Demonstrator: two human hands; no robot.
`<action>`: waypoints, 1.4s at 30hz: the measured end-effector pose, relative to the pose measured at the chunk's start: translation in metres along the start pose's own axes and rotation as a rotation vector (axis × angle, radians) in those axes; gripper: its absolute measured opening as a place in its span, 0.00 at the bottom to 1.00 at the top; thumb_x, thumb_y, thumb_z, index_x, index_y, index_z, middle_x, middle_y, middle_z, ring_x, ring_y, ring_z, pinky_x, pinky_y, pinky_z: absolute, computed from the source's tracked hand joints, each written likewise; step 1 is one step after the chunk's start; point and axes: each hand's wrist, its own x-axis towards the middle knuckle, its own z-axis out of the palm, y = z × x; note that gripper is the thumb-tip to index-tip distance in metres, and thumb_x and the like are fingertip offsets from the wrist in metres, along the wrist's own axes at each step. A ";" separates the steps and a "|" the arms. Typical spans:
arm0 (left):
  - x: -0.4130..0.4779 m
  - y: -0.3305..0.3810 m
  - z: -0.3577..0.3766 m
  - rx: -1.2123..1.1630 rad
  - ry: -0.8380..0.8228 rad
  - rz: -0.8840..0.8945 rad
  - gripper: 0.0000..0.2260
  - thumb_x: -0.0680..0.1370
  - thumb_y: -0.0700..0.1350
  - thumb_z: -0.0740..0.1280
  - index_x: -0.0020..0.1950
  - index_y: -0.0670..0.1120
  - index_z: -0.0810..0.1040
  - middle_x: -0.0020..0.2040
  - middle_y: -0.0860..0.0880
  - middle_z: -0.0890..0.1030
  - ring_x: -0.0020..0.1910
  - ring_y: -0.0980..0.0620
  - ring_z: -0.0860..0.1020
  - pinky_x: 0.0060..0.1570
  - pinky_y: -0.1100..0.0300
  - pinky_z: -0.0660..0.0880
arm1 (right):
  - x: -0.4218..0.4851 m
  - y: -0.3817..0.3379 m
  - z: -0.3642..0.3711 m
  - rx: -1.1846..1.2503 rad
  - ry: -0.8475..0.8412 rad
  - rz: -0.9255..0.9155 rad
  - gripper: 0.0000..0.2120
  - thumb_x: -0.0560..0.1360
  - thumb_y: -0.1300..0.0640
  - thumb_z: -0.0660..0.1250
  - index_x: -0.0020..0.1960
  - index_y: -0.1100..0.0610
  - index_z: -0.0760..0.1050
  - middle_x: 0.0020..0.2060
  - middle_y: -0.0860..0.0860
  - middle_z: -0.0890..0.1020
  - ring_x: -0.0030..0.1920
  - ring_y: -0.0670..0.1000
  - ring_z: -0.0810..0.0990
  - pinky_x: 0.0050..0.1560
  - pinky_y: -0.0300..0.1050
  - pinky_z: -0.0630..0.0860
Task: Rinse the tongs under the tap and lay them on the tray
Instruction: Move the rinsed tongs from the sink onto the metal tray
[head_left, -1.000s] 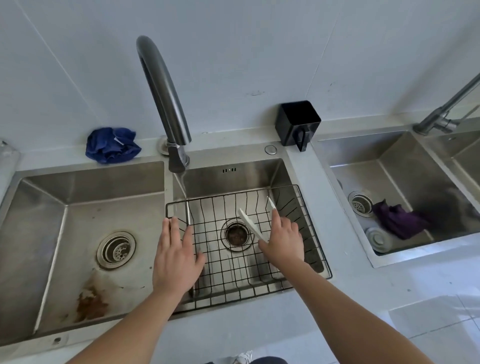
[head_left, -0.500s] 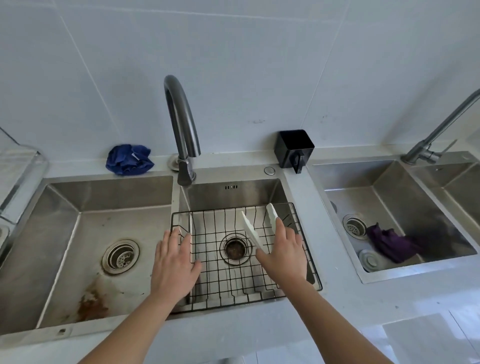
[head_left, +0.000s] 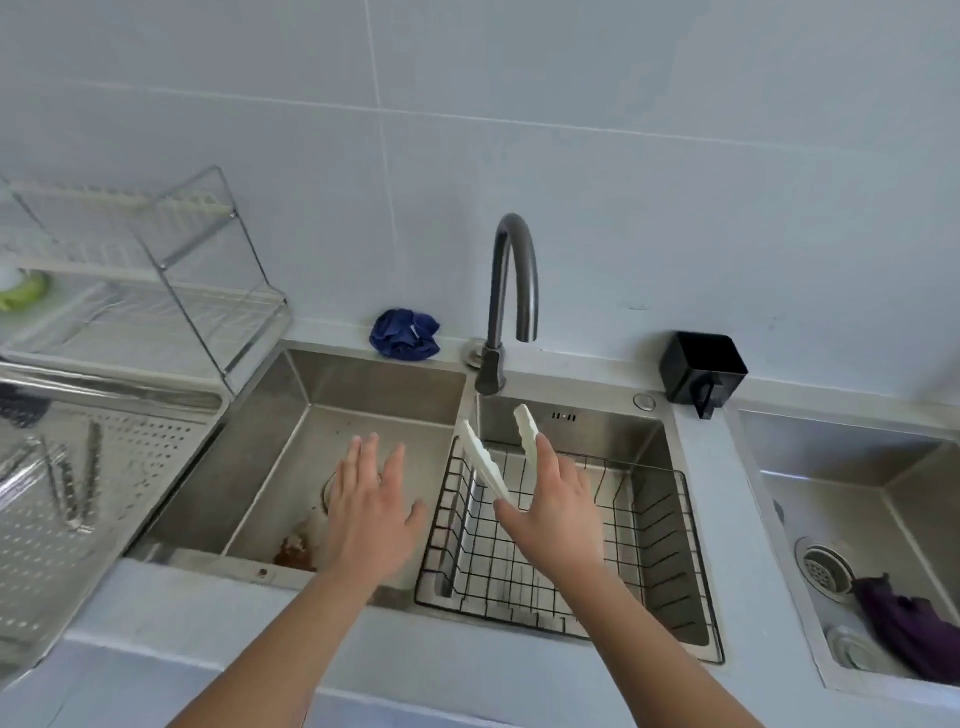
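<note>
Raised above the basket (head_left: 670, 525), the tongs (head_left: 485, 465) now sit just under the tap (head_left: 508, 291), gripped by the right hand (head_left: 553, 506); the left hand (head_left: 371, 501) hangs open. Rinsing looks underway; next, carry them left to the tray (head_left: 156, 447).

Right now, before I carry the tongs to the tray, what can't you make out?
1. Head view: the joined end of the tongs, hidden behind the right hand.
2. Head view: water from the tap, too faint to tell whether it runs.
3. Head view: the tray, cut off by the left edge; the metal utensils on it are blurred.
4. Head view: the drain of the left sink, mostly covered by the left hand.
</note>
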 end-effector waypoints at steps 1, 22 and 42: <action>-0.002 -0.009 -0.006 -0.002 0.008 -0.015 0.34 0.78 0.56 0.63 0.80 0.45 0.59 0.81 0.37 0.55 0.81 0.38 0.50 0.79 0.41 0.52 | 0.002 -0.012 0.003 0.003 -0.004 -0.029 0.44 0.71 0.40 0.69 0.81 0.52 0.53 0.65 0.50 0.75 0.65 0.53 0.71 0.63 0.49 0.75; -0.098 -0.337 -0.137 -0.129 0.203 -0.393 0.33 0.78 0.57 0.65 0.79 0.46 0.61 0.80 0.38 0.59 0.80 0.39 0.55 0.78 0.43 0.56 | -0.049 -0.360 0.158 0.062 -0.196 -0.392 0.45 0.71 0.40 0.70 0.81 0.49 0.51 0.67 0.52 0.73 0.68 0.55 0.70 0.63 0.53 0.74; -0.020 -0.533 -0.135 -0.522 0.055 -0.696 0.31 0.79 0.65 0.58 0.78 0.53 0.61 0.61 0.52 0.77 0.59 0.52 0.76 0.56 0.55 0.72 | -0.005 -0.559 0.345 0.106 -0.424 -0.395 0.43 0.72 0.38 0.66 0.80 0.49 0.53 0.64 0.51 0.75 0.65 0.55 0.72 0.59 0.52 0.75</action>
